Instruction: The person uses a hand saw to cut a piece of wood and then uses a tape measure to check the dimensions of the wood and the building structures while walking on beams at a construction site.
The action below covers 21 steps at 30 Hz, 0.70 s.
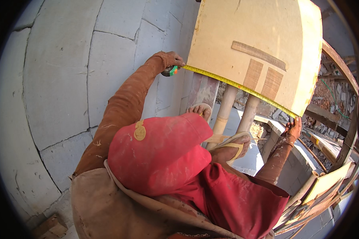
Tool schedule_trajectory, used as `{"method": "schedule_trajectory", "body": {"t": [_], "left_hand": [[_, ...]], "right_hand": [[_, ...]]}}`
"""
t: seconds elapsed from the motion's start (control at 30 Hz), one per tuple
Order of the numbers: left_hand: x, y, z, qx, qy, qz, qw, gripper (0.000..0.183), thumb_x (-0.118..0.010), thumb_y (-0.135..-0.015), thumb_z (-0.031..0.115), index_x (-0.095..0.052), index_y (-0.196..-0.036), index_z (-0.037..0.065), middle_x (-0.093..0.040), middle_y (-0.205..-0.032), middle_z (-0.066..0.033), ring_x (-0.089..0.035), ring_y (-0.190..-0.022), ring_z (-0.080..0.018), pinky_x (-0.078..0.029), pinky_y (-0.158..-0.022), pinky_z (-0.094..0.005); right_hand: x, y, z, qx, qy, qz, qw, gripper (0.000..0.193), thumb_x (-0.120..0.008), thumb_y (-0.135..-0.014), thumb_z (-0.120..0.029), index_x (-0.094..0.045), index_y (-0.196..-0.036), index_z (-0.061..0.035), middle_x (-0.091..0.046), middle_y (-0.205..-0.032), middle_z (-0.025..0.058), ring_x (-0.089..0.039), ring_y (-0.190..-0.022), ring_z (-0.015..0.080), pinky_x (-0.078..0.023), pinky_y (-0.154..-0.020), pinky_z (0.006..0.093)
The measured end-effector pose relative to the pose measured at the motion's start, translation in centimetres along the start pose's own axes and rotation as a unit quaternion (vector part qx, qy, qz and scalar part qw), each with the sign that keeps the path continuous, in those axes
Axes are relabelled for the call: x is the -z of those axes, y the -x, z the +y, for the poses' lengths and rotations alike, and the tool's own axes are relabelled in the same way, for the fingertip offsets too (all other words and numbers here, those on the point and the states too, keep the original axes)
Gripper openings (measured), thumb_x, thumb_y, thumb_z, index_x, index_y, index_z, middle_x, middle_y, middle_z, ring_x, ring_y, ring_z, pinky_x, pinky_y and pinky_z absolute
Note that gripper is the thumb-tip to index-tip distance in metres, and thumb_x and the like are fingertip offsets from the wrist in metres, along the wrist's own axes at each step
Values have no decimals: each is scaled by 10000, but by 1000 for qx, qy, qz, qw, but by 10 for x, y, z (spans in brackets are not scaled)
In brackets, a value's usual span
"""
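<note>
A yellow tape measure blade [239, 86] is stretched along the near edge of a pale plywood sheet [215, 38]. At the sheet's left corner, my left hand [172, 59] is closed on the tape measure, its green and black case [170, 71] hanging under the fingers. My right hand [293, 128] is at the right corner, fingers bent up against the end of the blade and the board's edge. Three darker wood-grain strips [253, 74] show on the sheet's face. Part of my right forearm is hidden behind red cloth [243, 191].
A grey block wall [60, 79] rises along the left. Below the sheet are two round poles [226, 107] and a dusty plank [202, 89], with my sandalled feet [231, 147] beside them. Rubble [331, 93] and timbers [327, 117] lie at right. A wood offcut [51, 227] sits lower left.
</note>
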<state>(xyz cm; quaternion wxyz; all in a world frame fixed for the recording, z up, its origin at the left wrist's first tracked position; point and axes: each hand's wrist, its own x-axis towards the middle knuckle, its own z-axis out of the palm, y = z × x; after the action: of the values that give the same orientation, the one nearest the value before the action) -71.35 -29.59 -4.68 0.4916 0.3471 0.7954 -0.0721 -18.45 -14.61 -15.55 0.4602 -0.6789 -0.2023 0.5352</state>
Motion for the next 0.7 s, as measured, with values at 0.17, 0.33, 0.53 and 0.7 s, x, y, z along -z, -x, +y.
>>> {"method": "schedule_trajectory", "body": {"t": [0.17,0.33,0.53,0.7], "left_hand": [[0,-1,0,-27,-35,-4,999,279,-573,-817,346,-630,-959,113,-592,-756,-13,-516,-670,-129,-427,-622,-296],[-9,-3,-1,-48,-11,23,999,255,-539,-848,289,-594,-1016,104,-600,-783,-20,-538,-695,-137,-442,-673,-300],[-9,3,10,-46,-66,15,997,256,-492,-858,269,-595,-999,81,-609,-780,-29,-561,-721,-151,-443,-711,-301],[-11,-1,5,-56,-64,29,996,233,-483,-856,252,-600,-940,68,-596,-736,-28,-547,-685,-148,-437,-684,-305]], "right_hand": [[-4,3,1,15,13,-6,1000,294,-640,-799,-177,-577,-1084,-144,-534,-730,-31,-466,-557,47,-432,-509,195],[-8,2,0,10,37,-2,999,306,-632,-808,-209,-569,-1104,-162,-544,-737,-38,-475,-555,46,-419,-471,188],[2,-14,9,15,29,-32,999,314,-631,-809,-177,-555,-1110,-130,-620,-863,-8,-486,-561,44,-426,-476,198],[4,-19,13,8,18,-27,999,311,-647,-798,-164,-561,-1096,-136,-622,-861,-11,-491,-576,43,-444,-515,214]]}}
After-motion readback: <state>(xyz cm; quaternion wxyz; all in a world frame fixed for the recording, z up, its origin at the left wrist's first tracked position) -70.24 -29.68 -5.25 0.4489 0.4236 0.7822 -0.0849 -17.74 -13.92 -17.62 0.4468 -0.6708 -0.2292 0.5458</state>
